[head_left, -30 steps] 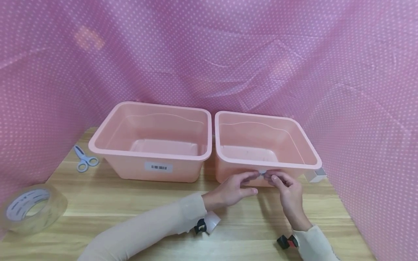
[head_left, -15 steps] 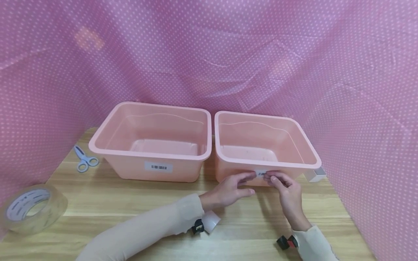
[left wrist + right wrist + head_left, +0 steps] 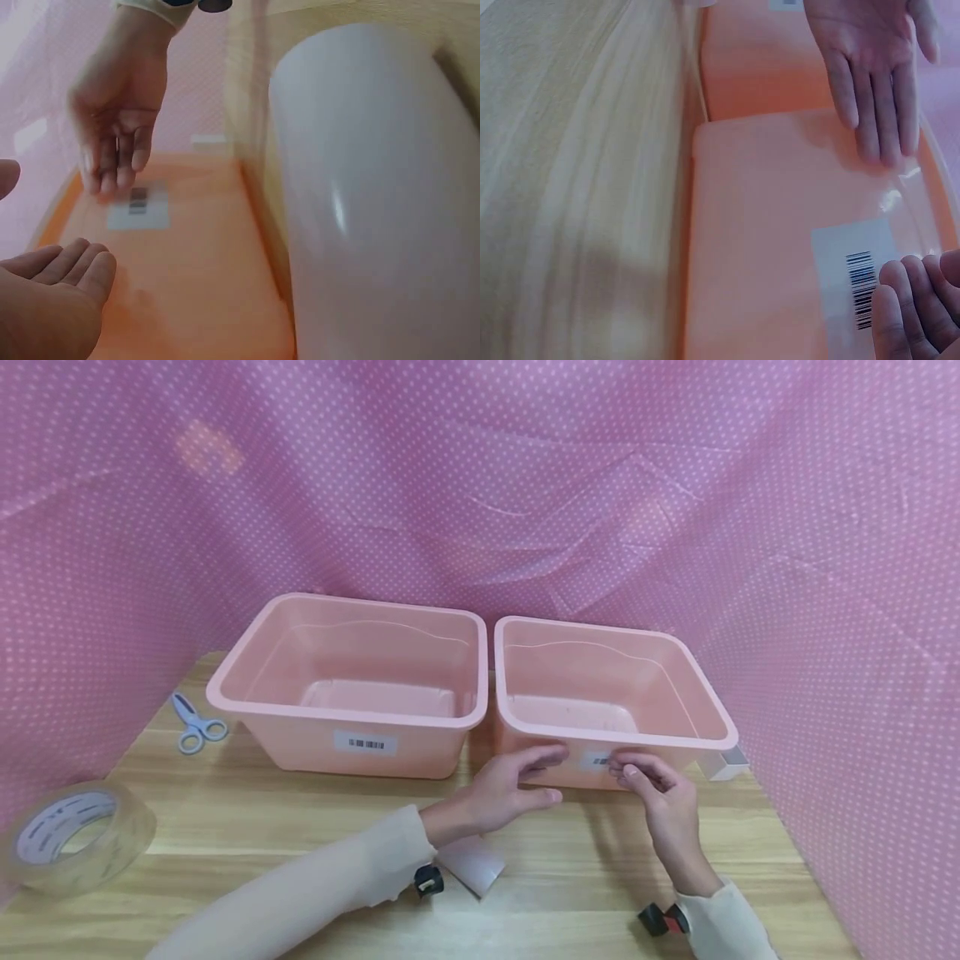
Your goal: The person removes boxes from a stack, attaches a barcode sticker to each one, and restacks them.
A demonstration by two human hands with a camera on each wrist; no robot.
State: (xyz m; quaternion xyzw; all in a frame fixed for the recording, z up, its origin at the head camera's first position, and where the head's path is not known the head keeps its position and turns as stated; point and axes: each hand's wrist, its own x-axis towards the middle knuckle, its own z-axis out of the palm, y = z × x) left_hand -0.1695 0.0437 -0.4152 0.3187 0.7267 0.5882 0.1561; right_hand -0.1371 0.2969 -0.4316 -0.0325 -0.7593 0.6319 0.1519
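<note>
A white barcode label (image 3: 597,761) lies flat on the front wall of the right-hand pink plastic bin (image 3: 532,766). My right hand (image 3: 663,802) has its fingertips right at the label's right part, covering some of the barcode; in the right wrist view its fingers (image 3: 900,315) are slightly bent and pinch nothing. To the left of the label my left hand (image 3: 498,789) is held with fingers extended and thumb apart, beside the same wall. The left wrist view has that palm (image 3: 52,315) facing the bin, holding nothing.
Another pink bin (image 3: 300,747) with a barcode label (image 3: 365,743) stands on the left. A curled whitish sheet (image 3: 474,862) lies on the table by my left wrist. Light-blue scissors (image 3: 197,724) and a roll of clear tape (image 3: 123,839) are farther left; a small white box (image 3: 723,763) sits behind the right bin's corner.
My left hand has drawn away leftward from the label, uncovering more of it and of the curled sheet. My right hand stays nearly in place at the label's right part.
</note>
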